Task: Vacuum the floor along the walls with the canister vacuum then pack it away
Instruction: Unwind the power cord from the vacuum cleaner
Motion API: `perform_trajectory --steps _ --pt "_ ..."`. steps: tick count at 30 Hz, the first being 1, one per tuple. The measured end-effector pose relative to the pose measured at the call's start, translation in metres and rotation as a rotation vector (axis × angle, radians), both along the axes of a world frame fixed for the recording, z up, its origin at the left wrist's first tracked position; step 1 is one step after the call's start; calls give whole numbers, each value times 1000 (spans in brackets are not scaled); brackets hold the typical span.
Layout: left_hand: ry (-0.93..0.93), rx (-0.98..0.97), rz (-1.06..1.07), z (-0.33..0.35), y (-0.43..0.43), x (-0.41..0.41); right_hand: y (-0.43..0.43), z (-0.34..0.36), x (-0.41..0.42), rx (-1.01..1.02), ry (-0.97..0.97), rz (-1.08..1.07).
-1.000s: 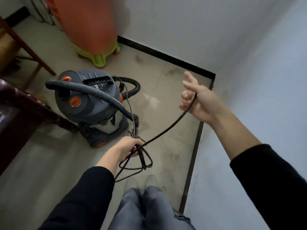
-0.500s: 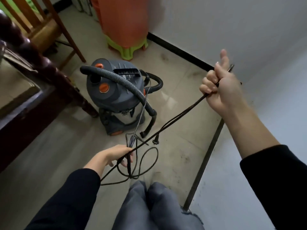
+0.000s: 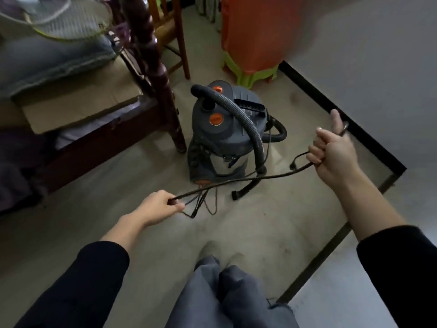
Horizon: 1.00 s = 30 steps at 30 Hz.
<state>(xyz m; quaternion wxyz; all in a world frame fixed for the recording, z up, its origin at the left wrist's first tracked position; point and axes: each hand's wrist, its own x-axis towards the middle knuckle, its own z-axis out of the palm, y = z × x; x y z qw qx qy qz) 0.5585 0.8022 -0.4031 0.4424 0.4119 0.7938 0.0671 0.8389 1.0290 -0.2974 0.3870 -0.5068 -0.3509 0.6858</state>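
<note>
1. Head view: the right hand, at 3 o'clock, has dropped from its raised pull, still fisted round the power cord.
2. Left hand, at 8 o'clock, pinches the gathered loops; the span between the hands now runs nearly level.
3. Canister vacuum stands at 12 o'clock, hose draped over it.
4. Likely another coil forming: packing away is underway.

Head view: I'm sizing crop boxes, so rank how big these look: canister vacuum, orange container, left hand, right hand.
1. canister vacuum
2. orange container, cut off at the top edge
3. right hand
4. left hand
The hands differ mainly by pose and nearness to the camera, so their order is unsure.
</note>
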Motion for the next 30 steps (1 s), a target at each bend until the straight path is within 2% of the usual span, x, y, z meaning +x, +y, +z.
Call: perform_trajectory --steps 4,7,9,11,14,16,18,21,23,25,26,28,30 --pt "-14 112 24 21 14 6 -39 -32 -28 -117 -34 246" --pt "12 155 -4 34 25 9 -66 -47 -46 -179 -103 506" --pt "-1 195 11 43 31 12 -83 -49 -58 -152 -236 682" --pt "-50 256 40 54 40 14 -101 -53 -73 -47 -464 797" --pt "-164 294 60 66 46 14 -124 -66 -93 127 -702 755" --pt "-259 282 98 66 44 8 -128 -70 -102 130 -743 737" --pt "-415 281 300 60 40 -5 -124 -65 -103 152 -772 737" --pt "-691 294 919 35 28 -38 -113 -47 -96 263 -933 620" --pt "-941 329 1406 9 9 -68 -103 -42 -81 211 -999 369" --pt "-1020 369 1688 -20 -21 -95 -91 -41 -62 44 -928 35" --pt "-994 354 1725 -30 -38 -104 -87 -39 -54 -46 -887 -95" --pt "-885 275 1651 -43 -64 -117 -83 -36 -44 -170 -779 -279" --pt "-699 234 1398 -43 -80 -125 -80 -33 -46 -193 -636 -398"
